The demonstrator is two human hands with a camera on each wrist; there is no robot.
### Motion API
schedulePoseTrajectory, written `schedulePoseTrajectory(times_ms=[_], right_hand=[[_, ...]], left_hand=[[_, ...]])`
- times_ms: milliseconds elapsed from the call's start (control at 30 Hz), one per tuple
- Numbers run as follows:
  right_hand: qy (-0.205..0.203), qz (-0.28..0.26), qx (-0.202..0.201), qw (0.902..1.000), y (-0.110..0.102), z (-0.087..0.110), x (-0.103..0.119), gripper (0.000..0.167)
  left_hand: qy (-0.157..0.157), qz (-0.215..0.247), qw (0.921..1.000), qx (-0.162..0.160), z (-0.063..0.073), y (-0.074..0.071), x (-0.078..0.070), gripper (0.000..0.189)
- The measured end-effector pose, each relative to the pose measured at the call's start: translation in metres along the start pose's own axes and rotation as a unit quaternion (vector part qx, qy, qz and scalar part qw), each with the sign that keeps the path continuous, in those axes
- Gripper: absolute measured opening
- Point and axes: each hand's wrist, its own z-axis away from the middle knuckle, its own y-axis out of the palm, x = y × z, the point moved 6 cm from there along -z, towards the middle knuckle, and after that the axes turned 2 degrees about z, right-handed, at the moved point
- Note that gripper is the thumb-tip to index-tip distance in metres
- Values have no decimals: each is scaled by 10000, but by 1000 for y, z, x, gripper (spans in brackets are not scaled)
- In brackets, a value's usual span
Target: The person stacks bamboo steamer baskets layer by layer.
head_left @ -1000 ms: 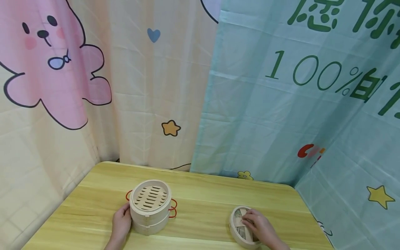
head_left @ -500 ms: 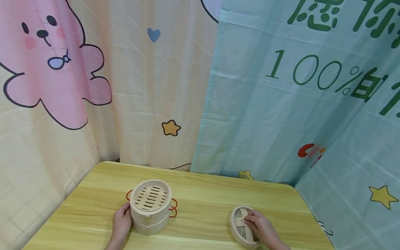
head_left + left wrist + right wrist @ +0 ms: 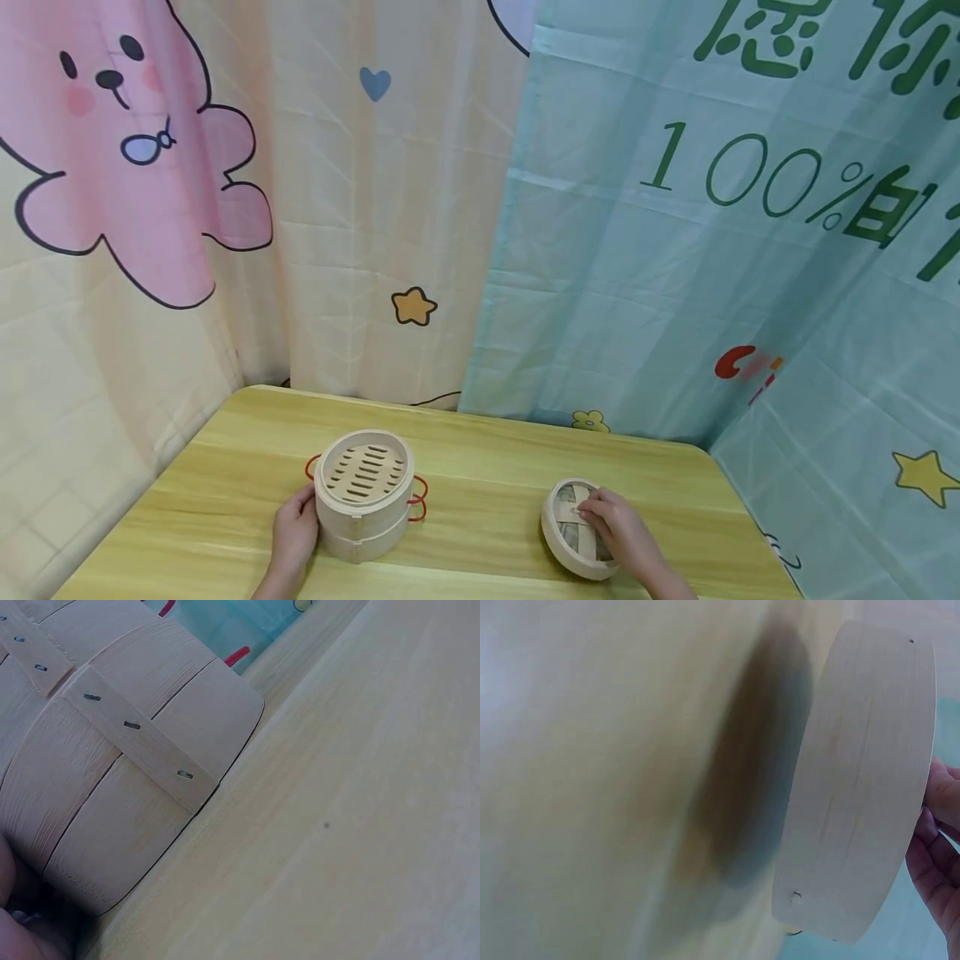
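A two-tier bamboo steamer (image 3: 365, 533) with red loop handles stands on the table at the left, its slatted rack showing at the top. Against its left side rests my left hand (image 3: 294, 529); most of the fingers are hidden, and only a little of them shows in the left wrist view. To the right, my right hand (image 3: 622, 533) pinches the crossed strap on top of the round bamboo steamer lid (image 3: 552, 533). In the right wrist view the lid (image 3: 855, 780) hangs tilted, apart from the shadow beneath it on the table.
The wooden table (image 3: 480, 467) has a rounded back edge. Behind it hang a cream curtain (image 3: 337, 250) with a pink bear print and a blue-green curtain (image 3: 600, 292) with green lettering.
My right hand has lifted the lid a little off the table and shifted it slightly back and left. The left hand and the steamer stay in place; the head view has shifted slightly.
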Motion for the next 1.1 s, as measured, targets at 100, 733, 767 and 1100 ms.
schedulePoseTrajectory(times_ms=[100, 733, 767, 1100], right_hand=[[-101, 24, 65, 9999, -3, -17, 9, 15], [-1016, -457, -53, 9938, 3, -113, 96, 6], [-1077, -447, -37, 9932, 4, -117, 101, 6], [-1494, -249, 180, 9883, 17, -151, 147, 4]], left_hand=[[2, -13, 10000, -85, 0, -2, -1, 31], [-164, 165, 9997, 80, 1, -1, 4, 32], [-172, 176, 9997, 88, 2, -1, 4, 32], [-150, 179, 9996, 140, 2, -3, 3, 33]])
